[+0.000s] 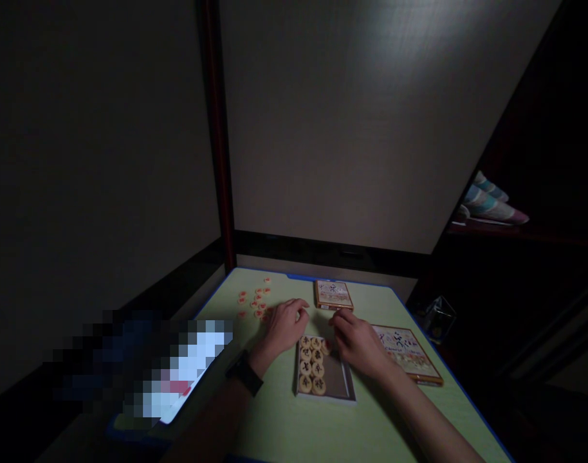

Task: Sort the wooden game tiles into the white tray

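Head view:
- Bench (284, 431), one, green top with blue edging.
- Open tray (336, 381), one, on the bench between the forearms; its right part bare.
- Dark-marked discs (318, 370), eight, in two columns of four inside the tray.
- Red-marked disc (326, 346), one, in the tray beside the far end of those columns.
- Loose red-marked discs (258, 298), about a dozen, left of the left hand, some partly hidden.
- Printed boxes (333, 294), two: one at the back, one right of the tray.
- Hands, two: left hand (287, 321), fingers bent, beside the loose discs; right hand (356, 339), fingers curled, at the tray's far right corner. Whether either grips anything cannot be told.
- Dark wristband (246, 374), one, left wrist.
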Demonstrator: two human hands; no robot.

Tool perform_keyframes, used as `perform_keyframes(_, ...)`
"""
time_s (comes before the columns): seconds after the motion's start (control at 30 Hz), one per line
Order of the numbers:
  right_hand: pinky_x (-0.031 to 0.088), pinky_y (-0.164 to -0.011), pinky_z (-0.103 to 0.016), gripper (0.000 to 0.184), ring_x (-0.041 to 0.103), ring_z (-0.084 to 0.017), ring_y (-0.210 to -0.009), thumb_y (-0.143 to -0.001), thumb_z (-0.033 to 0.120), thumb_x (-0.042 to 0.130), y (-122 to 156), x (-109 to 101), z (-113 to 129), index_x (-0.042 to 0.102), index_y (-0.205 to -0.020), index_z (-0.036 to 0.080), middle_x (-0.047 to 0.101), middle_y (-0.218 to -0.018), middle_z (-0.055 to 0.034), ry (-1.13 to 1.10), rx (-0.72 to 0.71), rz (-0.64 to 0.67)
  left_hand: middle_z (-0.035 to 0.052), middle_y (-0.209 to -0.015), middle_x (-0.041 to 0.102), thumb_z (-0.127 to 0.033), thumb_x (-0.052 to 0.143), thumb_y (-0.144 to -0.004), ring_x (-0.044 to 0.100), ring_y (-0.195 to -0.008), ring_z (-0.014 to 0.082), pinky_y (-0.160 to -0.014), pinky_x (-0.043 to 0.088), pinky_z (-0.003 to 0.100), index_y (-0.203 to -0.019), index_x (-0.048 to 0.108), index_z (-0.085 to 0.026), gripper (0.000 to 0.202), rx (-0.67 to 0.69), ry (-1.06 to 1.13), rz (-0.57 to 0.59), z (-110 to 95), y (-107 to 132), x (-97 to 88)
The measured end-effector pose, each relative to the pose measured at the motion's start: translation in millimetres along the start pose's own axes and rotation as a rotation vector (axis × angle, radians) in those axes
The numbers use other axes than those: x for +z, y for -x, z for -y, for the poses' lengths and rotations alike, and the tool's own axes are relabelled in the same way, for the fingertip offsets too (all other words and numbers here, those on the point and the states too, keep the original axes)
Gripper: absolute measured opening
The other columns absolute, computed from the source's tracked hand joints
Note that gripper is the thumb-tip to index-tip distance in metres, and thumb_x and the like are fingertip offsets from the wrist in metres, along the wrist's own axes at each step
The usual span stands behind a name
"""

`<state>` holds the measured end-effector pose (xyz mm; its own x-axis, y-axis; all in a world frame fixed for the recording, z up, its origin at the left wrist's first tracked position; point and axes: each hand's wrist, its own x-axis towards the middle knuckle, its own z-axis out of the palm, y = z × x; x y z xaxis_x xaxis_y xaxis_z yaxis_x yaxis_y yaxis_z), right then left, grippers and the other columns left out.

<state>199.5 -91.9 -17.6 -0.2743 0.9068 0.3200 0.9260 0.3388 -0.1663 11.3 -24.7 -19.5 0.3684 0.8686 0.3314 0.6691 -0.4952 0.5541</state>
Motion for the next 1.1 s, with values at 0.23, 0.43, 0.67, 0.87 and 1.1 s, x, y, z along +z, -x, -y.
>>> perform_keyframes(0.23,0.045,-0.072,-0.027,0.026,0.062,-0.017,-0.082,-0.082,0.007,0.046,0,-2,1,0.064,-0.097,0.017,0.062,-0.102,-0.0073,-0.005,-0.007,-0.024,0.0052,-0.103,0.072,-0.014,0.049,-0.085,0.064,-0.098,0.0185,-0.090,0.046,0.028,-0.096,0.068,-0.020,0.023,-0.008,-0.188,-0.027,11,-11,-20.4)
perform_keyframes(0.43,0.045,-0.073,-0.027,0.024,0.062,-0.017,-0.082,-0.083,0.009,0.047,0,-3,1,0.064,-0.098,0.018,0.062,-0.104,-0.0072,0.004,-0.002,-0.011,0.0179,-0.099,0.069,-0.012,0.045,-0.084,0.064,-0.097,0.0269,-0.087,0.047,0.036,-0.090,0.068,-0.012,0.023,-0.135,-0.549,0.201,56,-19,-81.2)
perform_keyframes(0.67,0.044,-0.071,-0.027,0.024,0.062,-0.017,-0.080,-0.084,0.009,0.046,0,-2,0,0.063,-0.096,0.018,0.062,-0.103,-0.0067,0.027,-0.002,-0.007,0.0127,-0.093,0.070,-0.008,0.059,-0.069,0.067,-0.086,0.0239,-0.071,0.049,0.027,-0.083,0.067,-0.015,0.018,-0.183,-0.611,0.383,76,-13,-91.7)
perform_keyframes(0.87,0.044,-0.073,-0.027,0.024,0.063,-0.017,-0.082,-0.083,0.009,0.047,-1,-2,-2,0.064,-0.097,0.018,0.063,-0.104,-0.0065,0.037,0.010,0.002,0.0142,-0.100,0.069,-0.003,0.045,-0.080,0.065,-0.093,0.0217,-0.078,0.048,0.026,-0.089,0.067,-0.014,0.026,-0.136,-0.616,0.376,88,-11,-86.2)
perform_keyframes(1.1,0.045,-0.073,-0.027,0.023,0.063,-0.018,-0.082,-0.083,0.010,0.048,-1,0,-4,0.064,-0.097,0.018,0.064,-0.107,-0.0072,0.031,0.018,-0.017,0.0176,-0.110,0.066,-0.015,0.045,-0.089,0.062,-0.105,0.0239,-0.087,0.046,0.027,-0.101,0.065,-0.010,0.025,-0.129,-0.627,0.304,93,-57,-81.0)
